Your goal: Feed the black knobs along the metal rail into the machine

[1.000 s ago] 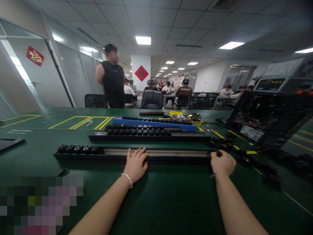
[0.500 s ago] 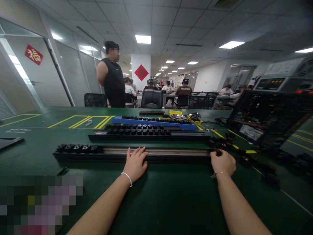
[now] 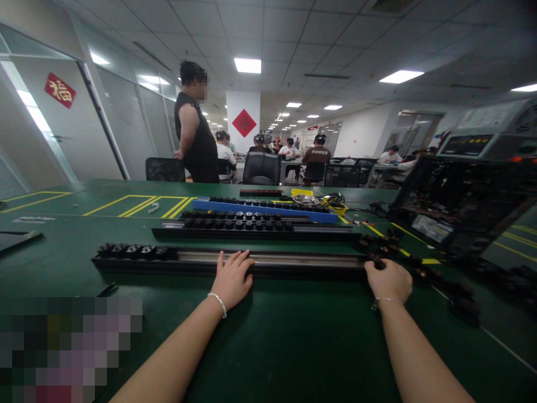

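Both forearms reach in from the near edge over the green tabletop (image 3: 293, 341), slanting toward a long black rail (image 3: 306, 271) that lies crosswise in front of the person, its pale metal channel facing up. The left hand (image 3: 231, 279) rests palm down on the near side of the rail left of its middle, wrist low, fingers spread and pointing to the far side, their tips over the channel; its grip is wide and holds nothing. The right hand (image 3: 390, 281) is at the rail's right end, turned inward with knuckles up and fingers curled; its grip is narrow, thumb and forefinger closed on a small black part (image 3: 378, 263), whose underside is hidden. A bracelet (image 3: 218, 305) circles the left wrist, and a similar one shows on the right. At the rail's left end, well apart from the left hand, sits a row of black blocks (image 3: 133, 252). Beyond, on the far side, lie a second rail (image 3: 325, 235) carrying dark pieces and a blue tray (image 3: 268, 212). Loose black parts (image 3: 464, 305) lie to the right of the right hand, and an opened computer case (image 3: 465, 215) stands farther right.
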Tool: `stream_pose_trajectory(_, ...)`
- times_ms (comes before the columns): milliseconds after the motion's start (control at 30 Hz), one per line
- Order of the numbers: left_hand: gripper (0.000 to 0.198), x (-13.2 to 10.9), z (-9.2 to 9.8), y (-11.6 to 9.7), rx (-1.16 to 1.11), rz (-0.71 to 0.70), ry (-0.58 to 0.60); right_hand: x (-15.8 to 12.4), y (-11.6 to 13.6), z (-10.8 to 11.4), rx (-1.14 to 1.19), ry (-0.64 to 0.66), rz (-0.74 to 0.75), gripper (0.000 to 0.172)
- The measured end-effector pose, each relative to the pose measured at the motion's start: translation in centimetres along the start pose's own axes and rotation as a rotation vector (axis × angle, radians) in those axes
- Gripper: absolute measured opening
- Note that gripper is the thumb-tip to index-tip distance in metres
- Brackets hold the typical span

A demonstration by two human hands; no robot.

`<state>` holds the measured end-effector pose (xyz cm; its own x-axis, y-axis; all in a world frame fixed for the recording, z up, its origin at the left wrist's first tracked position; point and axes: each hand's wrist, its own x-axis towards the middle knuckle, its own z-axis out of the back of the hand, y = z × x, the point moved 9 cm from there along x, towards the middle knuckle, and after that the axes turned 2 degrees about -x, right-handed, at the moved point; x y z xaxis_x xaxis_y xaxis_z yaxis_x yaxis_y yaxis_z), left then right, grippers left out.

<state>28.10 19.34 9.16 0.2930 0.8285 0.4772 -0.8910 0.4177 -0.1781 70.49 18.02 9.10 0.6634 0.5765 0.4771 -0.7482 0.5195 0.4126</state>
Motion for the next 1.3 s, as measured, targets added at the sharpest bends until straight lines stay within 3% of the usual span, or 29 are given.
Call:
stream_pose_trajectory(200, 0.03, -0.1, -0.1, 0.1, -0.001, -0.002, 0.004, 0.2, -1.1, -0.5, 0.031, 0.099, -0.103, 0.05)
stream_pose_trajectory(867, 0.031, 0.0, 0.0, 0.1, -0.011, 0.012, 0.007, 0.5, -3.0, -0.3, 0.196, 0.019, -0.226, 0.044)
stream_pose_trajectory(1133, 0.03, 0.1, 0.0, 0.1, -0.018, 0.014, 0.004, 1.1, -3.9, -0.8, 0.198, 0.128, -0.339, 0.05)
stream_pose_trajectory(1300, 0.029, 0.0, 0.2, 0.0, -0.023, 0.015, 0.002, 2.2, -4.1, -1.4, 0.174, 0.212, -0.309, 0.049)
